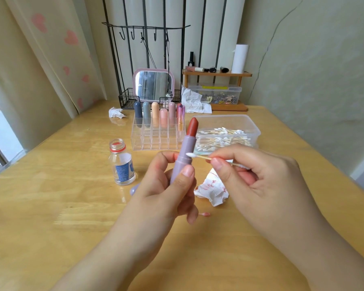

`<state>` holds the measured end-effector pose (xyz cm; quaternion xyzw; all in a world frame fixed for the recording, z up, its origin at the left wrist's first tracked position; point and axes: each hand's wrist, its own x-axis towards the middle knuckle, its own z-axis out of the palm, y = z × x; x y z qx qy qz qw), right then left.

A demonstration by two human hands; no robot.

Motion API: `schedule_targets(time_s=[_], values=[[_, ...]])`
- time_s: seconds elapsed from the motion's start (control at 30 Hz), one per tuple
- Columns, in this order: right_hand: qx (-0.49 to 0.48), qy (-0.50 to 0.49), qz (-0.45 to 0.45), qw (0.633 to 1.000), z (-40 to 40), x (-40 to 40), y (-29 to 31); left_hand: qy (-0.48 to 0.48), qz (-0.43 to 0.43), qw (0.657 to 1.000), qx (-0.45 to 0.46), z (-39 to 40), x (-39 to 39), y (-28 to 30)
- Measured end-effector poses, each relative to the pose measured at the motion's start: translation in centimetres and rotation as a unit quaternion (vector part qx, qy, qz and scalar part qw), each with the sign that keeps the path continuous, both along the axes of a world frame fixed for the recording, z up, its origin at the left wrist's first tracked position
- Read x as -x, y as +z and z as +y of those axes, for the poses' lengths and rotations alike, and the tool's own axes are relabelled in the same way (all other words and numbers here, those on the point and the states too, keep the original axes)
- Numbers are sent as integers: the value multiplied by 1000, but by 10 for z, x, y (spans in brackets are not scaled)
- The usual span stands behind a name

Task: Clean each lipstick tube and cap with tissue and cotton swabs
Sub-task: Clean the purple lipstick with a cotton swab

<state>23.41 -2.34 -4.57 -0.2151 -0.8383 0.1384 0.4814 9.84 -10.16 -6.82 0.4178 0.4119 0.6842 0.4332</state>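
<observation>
We hold lipstick tube [184,156] up over table [51,206], left hand [166,185] curled round it. Right hand [246,175] pinches cotton swab [200,156], tip touching tube. Step: swabbing tube. Next, we think: gentle rubbing round rim.

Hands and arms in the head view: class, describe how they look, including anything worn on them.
The left hand and right hand are bare, without gloves, rings, watch or bracelets. Both forearms are uncovered, no sleeves showing. Fingernails are short and unpainted.

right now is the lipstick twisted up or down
Up: the red bullet stands clear above the lilac tube, uncapped, in the left hand.
</observation>
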Motion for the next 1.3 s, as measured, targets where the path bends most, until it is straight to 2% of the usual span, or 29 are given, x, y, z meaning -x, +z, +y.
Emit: schedule_targets(time_s=[0.2, 0.37, 0.63, 0.83, 0.97, 1.2, 1.3], values=[[3, 5, -38, 999, 1, 0, 0, -7, -90, 996, 2, 5, 2, -1], [-5, 10, -50, 999, 0, -1, 1, -31, -117, 993, -12, 9, 4, -3], [-23, -37, -1, 999, 3, -2, 1, -45, -109, 993, -3, 9, 3, -5], [-11, 11, -14, 1000, -1, -1, 2, -54, -123, 991, -1, 9, 1, -5], [-18, -14, 5, 1000, 1, -1, 5, -66, -113, 991, 7, 8, 1, -5], [-9, 10, -2, 1000, -4, 0, 2, -62, -109, 992, 5, 6, -1, -2], [-9, -16, 18, 1000, 0, -1, 3, -55, -105, 993, 8, 3, -2, -1]])
